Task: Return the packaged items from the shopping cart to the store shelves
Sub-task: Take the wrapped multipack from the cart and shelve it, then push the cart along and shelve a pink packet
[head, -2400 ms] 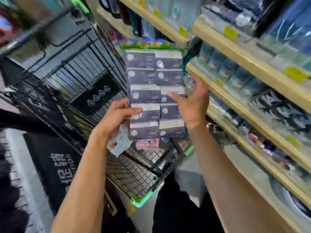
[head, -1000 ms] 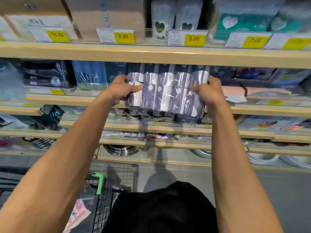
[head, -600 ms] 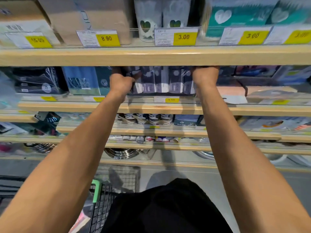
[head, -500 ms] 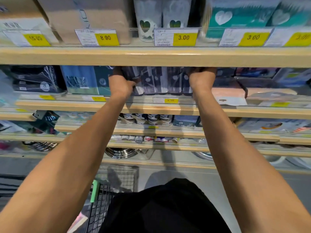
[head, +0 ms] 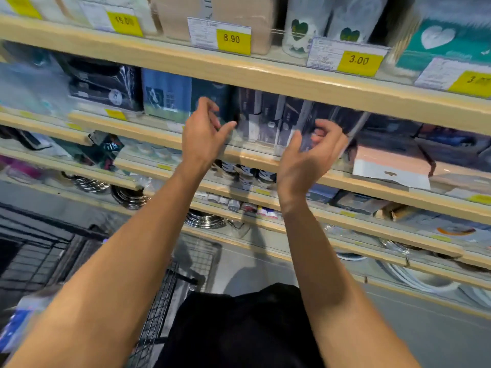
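- 2 hands, L (head: 202,136) & R (head: 309,155), fingers loosely curled, holding nothing, just in front of pack (head: 276,123).
- Pack sits on shelf (head: 148,131).
- Cart (head: 156,312) bottom left.

— What sort of place is this?
— A shop, a self-service store aisle. Tiered wooden shelves (head: 265,75) run across from nine o'clock to three o'clock, packed with wrapped goods.
— What else shows it?
— Yellow price tags (head: 233,38) clipped to the shelf edges at twelve o'clock, reading 8.90 and 3.00, and smaller yellow labels on the lower tiers.
— Anything lower down?
— A black wire shopping cart (head: 159,301) at seven o'clock, standing on a grey floor (head: 438,328).
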